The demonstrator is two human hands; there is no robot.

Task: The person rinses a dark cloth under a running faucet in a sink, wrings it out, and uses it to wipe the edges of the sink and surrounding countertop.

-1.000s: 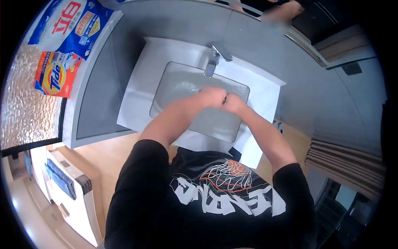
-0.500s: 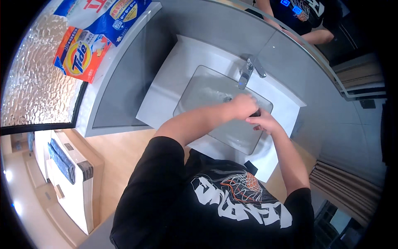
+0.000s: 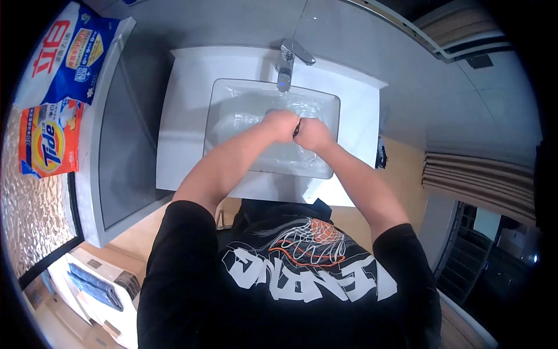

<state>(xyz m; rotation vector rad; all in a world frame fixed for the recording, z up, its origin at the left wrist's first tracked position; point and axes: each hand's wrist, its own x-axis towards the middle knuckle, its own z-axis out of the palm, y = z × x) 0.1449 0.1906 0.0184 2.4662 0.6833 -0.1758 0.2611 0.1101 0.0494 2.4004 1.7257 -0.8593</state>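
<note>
Over the white rectangular sink basin (image 3: 232,99), my left hand (image 3: 281,125) and my right hand (image 3: 314,134) are both balled into fists and pressed knuckle to knuckle. A small dark item (image 3: 297,128) shows in the gap between them, and both hands grip it; most of it is hidden and its kind is unclear. Water and something pale and wrinkled (image 3: 238,119) lie in the basin under the hands. The chrome faucet (image 3: 286,61) stands just beyond my hands at the back rim.
A grey ledge (image 3: 116,134) runs left of the sink, and beside it lie a blue detergent bag (image 3: 70,52) and an orange one (image 3: 47,139). Frosted glass fills the far left. A white cabinet (image 3: 93,285) stands at lower left, folded beige fabric (image 3: 482,180) at right.
My fists have stayed together over the basin while my head turned, so the sink now sits square and centred. The hands are lower in the basin, below the faucet.
</note>
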